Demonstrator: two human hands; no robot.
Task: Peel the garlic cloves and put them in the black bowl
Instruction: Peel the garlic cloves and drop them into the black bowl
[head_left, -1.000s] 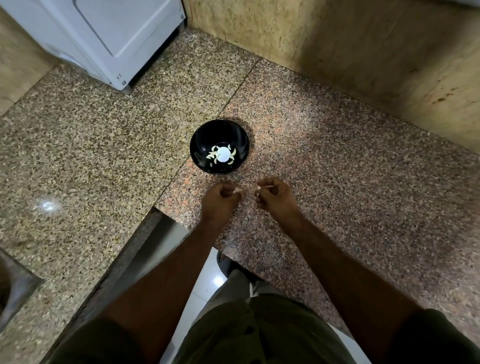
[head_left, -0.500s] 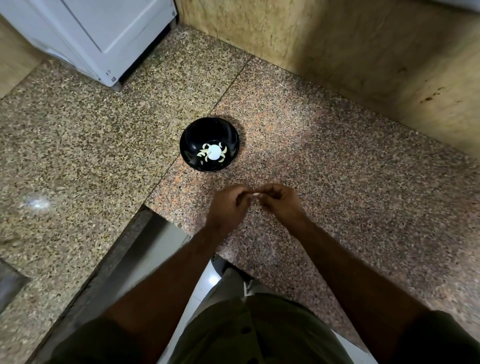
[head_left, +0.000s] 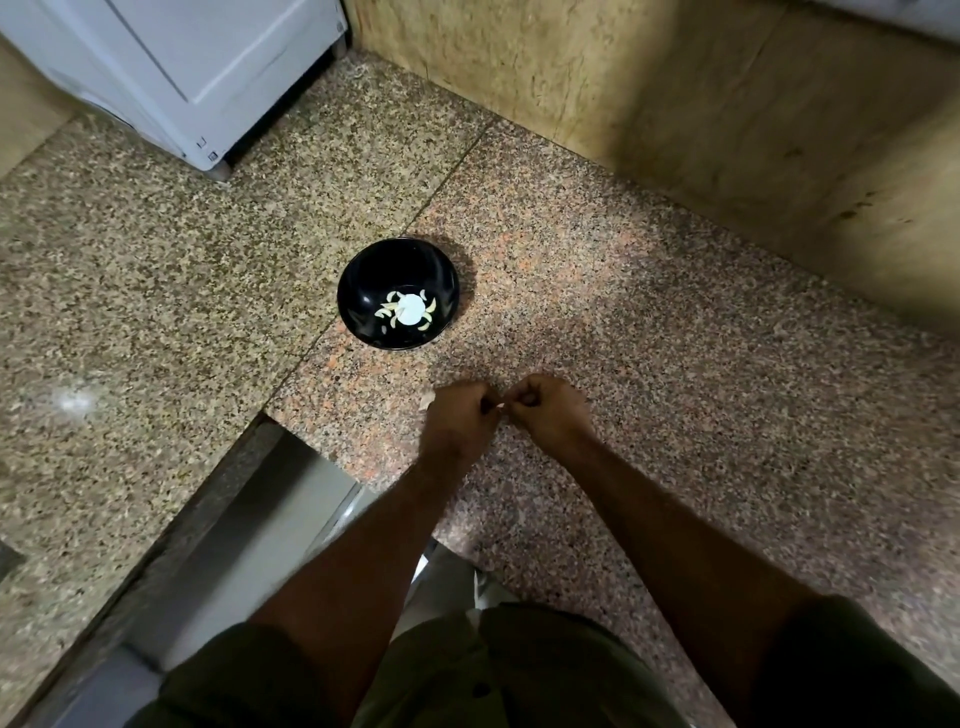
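A black bowl (head_left: 397, 270) stands on the granite counter with several pale peeled garlic cloves (head_left: 385, 310) lying in its bottom around a bright reflection. Just in front of it, my left hand (head_left: 460, 413) and my right hand (head_left: 548, 410) meet with curled fingers. Between their fingertips they pinch a small garlic clove (head_left: 502, 408), of which only a pale sliver shows. A scrap of garlic skin (head_left: 427, 400) lies on the counter beside my left hand.
The speckled granite counter (head_left: 649, 338) forms a corner, with its front edge and a gap down to the floor at lower left. A white appliance (head_left: 208, 67) stands at the back left. A beige stone wall (head_left: 701, 104) borders the counter behind and to the right.
My hands have come closer together around the clove. The view shifted, so bowl and hands sit a little differently in the frame.
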